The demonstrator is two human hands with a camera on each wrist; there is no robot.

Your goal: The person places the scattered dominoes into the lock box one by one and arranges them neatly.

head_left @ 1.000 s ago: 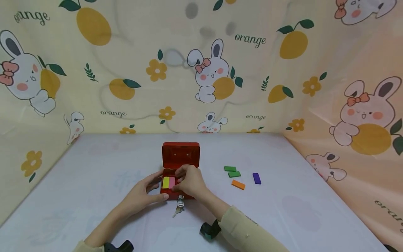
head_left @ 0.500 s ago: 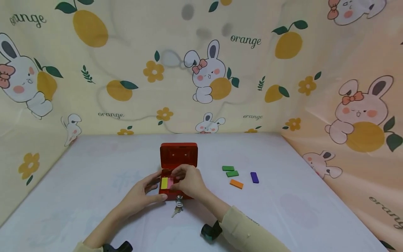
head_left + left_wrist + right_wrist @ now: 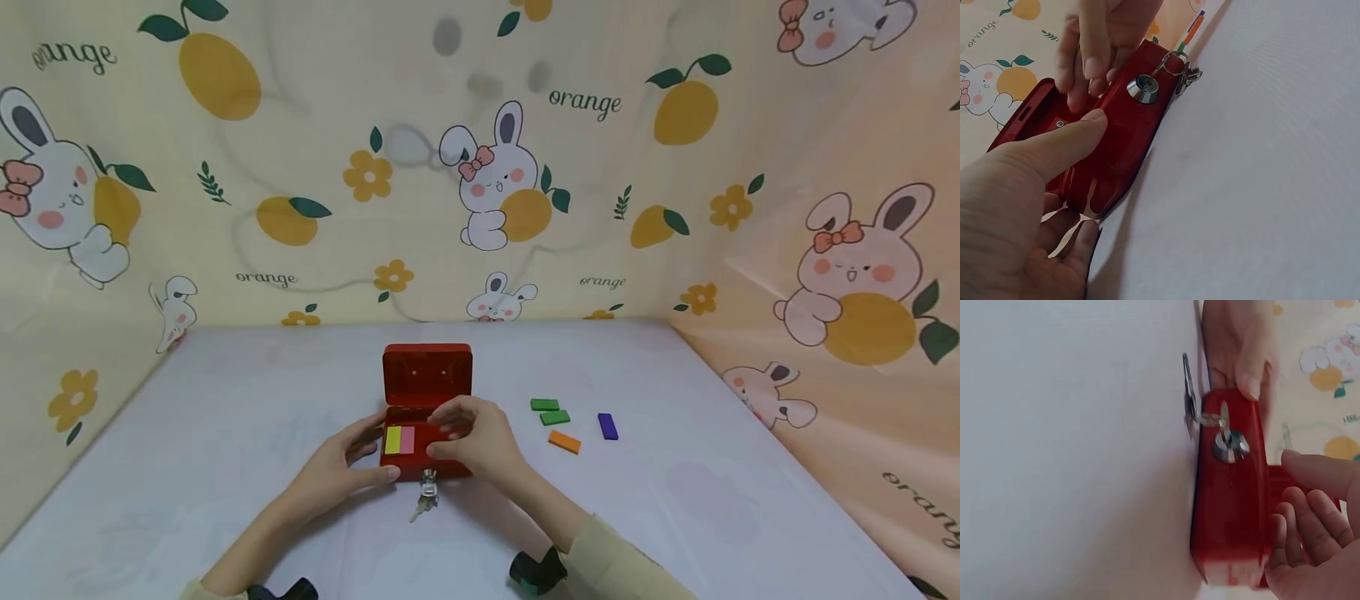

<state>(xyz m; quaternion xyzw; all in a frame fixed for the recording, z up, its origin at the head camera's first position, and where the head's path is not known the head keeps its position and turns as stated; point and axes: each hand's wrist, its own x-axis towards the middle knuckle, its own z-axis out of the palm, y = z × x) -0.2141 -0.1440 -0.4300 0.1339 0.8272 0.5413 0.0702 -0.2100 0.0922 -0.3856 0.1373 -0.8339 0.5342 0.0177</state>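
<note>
A red metal box (image 3: 428, 375) stands with its lid raised. Inside, at its left end, a yellow block (image 3: 393, 440) and a pink block (image 3: 407, 440) lie side by side. The left hand (image 3: 330, 467) grips the box's left end, thumb on the front edge and fingers around the side, as the left wrist view (image 3: 1010, 187) also shows. Over the right part of the box is the right hand (image 3: 487, 442), fingers loosely bent and apart, with nothing seen between them. Keys (image 3: 426, 500) hang from the lock at the front, also visible in the right wrist view.
To the right of the box, two green blocks (image 3: 555, 417), an orange block (image 3: 564, 442) and a purple block (image 3: 607, 426) lie on the white table (image 3: 712, 500). A patterned cloth (image 3: 600, 183) rises behind the table and at both sides.
The right hand has moved right, off the pink block, and its fingers have spread apart; both blocks in the box now show fully. The left hand stays on the box.
</note>
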